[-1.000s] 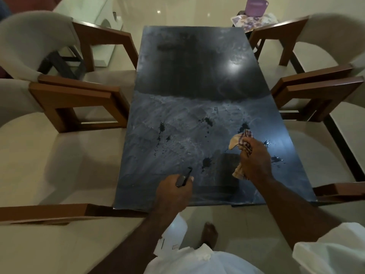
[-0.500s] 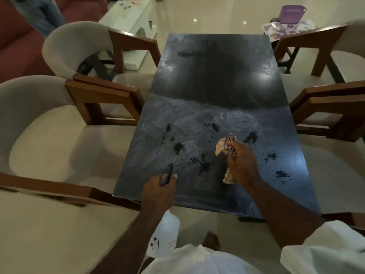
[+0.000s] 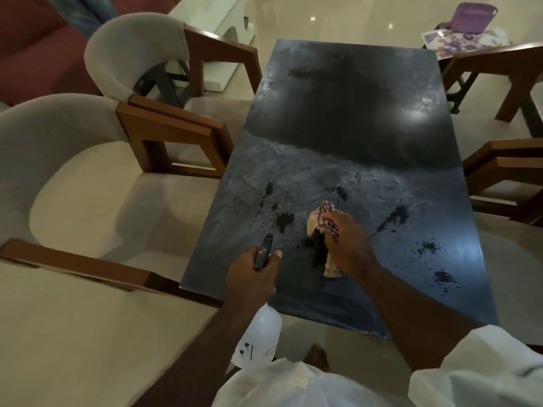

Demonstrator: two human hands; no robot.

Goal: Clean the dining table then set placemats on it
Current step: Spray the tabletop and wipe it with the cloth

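Observation:
A dark glossy dining table [image 3: 346, 118] runs away from me, with dark wet splashes [image 3: 284, 220] scattered over its near half. My left hand [image 3: 249, 274] grips the black trigger head of a white spray bottle [image 3: 260, 336], whose nozzle points at the table's near edge. Over the tabletop my right hand [image 3: 343, 245] grips a crumpled checked cloth [image 3: 321, 218], just right of the bottle's nozzle; whether the cloth touches the surface I cannot tell. On a small stand at the far right lie patterned placemats [image 3: 458, 42].
Padded wooden-armed chairs stand along the left [image 3: 73, 177] and right [image 3: 505, 171] sides of the table. A purple tub [image 3: 473, 14] sits on the placemats. A red sofa [image 3: 32, 51] and a white low table [image 3: 214, 27] lie at the far left.
The view has swung, so the table sits further right. My right hand with the cloth has come closer to the left hand. More dark splashes lie on the table near the nozzle.

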